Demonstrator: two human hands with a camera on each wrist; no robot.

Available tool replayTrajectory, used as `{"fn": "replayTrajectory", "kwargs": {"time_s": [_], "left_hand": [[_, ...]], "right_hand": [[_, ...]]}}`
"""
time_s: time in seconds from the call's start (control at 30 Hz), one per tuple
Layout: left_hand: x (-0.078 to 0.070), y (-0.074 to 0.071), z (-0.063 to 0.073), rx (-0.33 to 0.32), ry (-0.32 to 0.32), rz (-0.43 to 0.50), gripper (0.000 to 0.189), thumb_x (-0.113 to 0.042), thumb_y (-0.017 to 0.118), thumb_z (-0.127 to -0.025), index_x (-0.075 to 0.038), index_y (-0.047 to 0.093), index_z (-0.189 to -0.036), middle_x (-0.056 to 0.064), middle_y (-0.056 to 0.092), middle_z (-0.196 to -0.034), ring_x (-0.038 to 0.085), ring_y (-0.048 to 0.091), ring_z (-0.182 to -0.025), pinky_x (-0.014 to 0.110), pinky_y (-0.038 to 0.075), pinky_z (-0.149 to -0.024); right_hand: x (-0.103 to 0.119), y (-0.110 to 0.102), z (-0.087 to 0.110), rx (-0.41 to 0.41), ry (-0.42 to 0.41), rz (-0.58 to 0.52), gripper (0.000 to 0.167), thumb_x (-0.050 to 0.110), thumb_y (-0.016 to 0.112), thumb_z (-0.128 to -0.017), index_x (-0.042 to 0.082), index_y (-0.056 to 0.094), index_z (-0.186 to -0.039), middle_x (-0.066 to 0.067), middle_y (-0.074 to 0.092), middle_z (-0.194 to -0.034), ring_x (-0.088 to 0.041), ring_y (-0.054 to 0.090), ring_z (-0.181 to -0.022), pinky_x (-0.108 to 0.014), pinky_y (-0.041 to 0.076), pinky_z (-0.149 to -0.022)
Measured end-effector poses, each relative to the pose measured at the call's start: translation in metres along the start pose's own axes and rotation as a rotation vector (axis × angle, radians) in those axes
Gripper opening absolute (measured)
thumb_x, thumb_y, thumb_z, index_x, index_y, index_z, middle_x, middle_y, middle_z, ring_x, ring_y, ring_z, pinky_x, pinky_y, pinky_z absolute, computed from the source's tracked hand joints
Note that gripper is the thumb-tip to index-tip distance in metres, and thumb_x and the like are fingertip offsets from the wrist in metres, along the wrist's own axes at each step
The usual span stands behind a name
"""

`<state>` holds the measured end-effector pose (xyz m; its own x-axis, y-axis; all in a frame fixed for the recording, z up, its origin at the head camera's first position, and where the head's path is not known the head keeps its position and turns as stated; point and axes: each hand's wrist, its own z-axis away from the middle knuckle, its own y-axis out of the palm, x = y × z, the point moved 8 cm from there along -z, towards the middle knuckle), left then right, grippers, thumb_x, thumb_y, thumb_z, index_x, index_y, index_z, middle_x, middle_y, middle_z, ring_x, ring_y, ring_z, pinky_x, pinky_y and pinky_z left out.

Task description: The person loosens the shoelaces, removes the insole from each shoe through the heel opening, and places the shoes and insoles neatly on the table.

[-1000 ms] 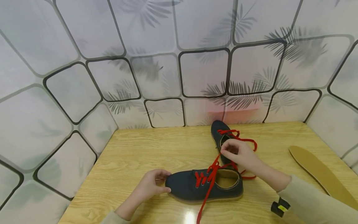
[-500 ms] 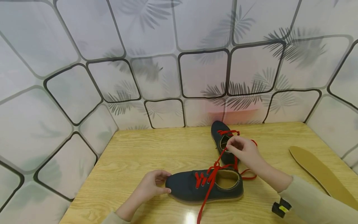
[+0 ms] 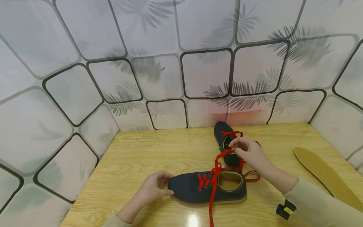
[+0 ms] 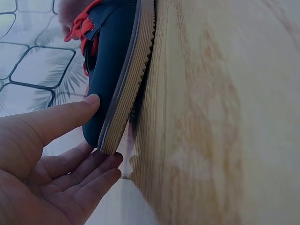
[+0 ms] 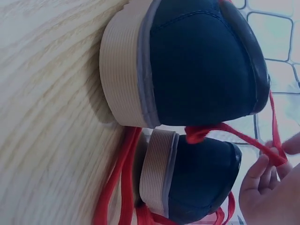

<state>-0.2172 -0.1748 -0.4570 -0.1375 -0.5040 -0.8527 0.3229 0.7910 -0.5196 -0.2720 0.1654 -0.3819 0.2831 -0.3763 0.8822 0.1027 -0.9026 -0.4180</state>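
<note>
A dark blue shoe (image 3: 185,188) lies sole down on the table, its toe pointing left. My left hand (image 3: 151,188) holds that toe, with the thumb (image 4: 91,102) on the upper and the fingers round the tip. Above the shoe's opening, my right hand (image 3: 250,154) pinches one end of its red shoelace (image 3: 224,154), which arcs loosely up from the eyelets. The lace's other end hangs over the near side of the shoe. In the right wrist view the lace bends at the fingertips of the right hand (image 5: 272,187).
Behind stands a second dark blue shoe (image 3: 220,128) with loose red laces (image 3: 252,179), partly hidden by the right hand. A tan insole (image 3: 320,171) lies on the table (image 3: 147,148) at right. A patterned curtain (image 3: 167,75) surrounds the table.
My right hand has moved a little to the right. The held lace has gone from straight to a slack arc, and its hanging end has shifted right. The left hand stays put.
</note>
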Motion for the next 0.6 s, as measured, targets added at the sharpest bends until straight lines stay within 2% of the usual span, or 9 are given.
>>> {"fn": "replayTrajectory", "kwargs": {"time_s": [0.1,0.2,0.3,0.43,0.6], "left_hand": [[0.0,-0.001,0.0,-0.001,0.0,0.003,0.05,0.001,0.09,-0.081,0.005,0.07,-0.126,0.018,0.074,-0.123,0.032,0.072,-0.111,0.038,0.065,-0.096],[0.0,-0.001,0.0,-0.001,-0.002,0.003,0.05,0.001,0.09,-0.081,0.006,0.07,-0.126,0.019,0.074,-0.123,0.033,0.072,-0.111,0.038,0.065,-0.097],[-0.001,-0.001,0.0,0.001,-0.002,0.004,0.05,0.002,0.09,-0.081,0.006,0.07,-0.126,0.019,0.074,-0.123,0.033,0.072,-0.111,0.038,0.065,-0.097],[-0.001,-0.001,0.0,0.002,0.0,0.006,0.049,0.002,0.09,-0.081,0.006,0.07,-0.126,0.019,0.074,-0.123,0.033,0.072,-0.111,0.037,0.065,-0.097],[0.0,-0.001,0.0,0.008,-0.001,0.002,0.049,0.0,0.09,-0.082,0.006,0.07,-0.126,0.019,0.074,-0.123,0.033,0.072,-0.112,0.038,0.065,-0.097]], "right_hand": [[0.0,0.008,0.0,0.079,-0.006,0.022,0.016,0.004,0.062,-0.103,-0.003,0.073,-0.114,-0.016,0.072,-0.101,-0.008,0.058,-0.074,-0.022,0.051,-0.061],[0.004,0.017,-0.001,0.144,-0.041,0.083,0.016,0.01,0.068,-0.103,-0.001,0.076,-0.111,-0.012,0.076,-0.103,-0.006,0.063,-0.079,-0.02,0.054,-0.067],[0.004,0.025,-0.002,0.199,-0.038,0.139,0.015,0.016,0.073,-0.101,0.004,0.079,-0.107,-0.004,0.077,-0.093,-0.004,0.059,-0.071,-0.02,0.05,-0.062],[0.001,0.035,-0.003,0.275,0.002,0.149,0.016,0.022,0.078,-0.098,0.007,0.081,-0.102,-0.002,0.073,-0.083,-0.006,0.054,-0.066,-0.021,0.046,-0.057],[0.003,0.041,-0.002,0.316,-0.015,0.128,0.012,0.017,0.08,-0.096,0.006,0.082,-0.097,-0.002,0.075,-0.082,-0.005,0.056,-0.066,-0.02,0.049,-0.057]]}}
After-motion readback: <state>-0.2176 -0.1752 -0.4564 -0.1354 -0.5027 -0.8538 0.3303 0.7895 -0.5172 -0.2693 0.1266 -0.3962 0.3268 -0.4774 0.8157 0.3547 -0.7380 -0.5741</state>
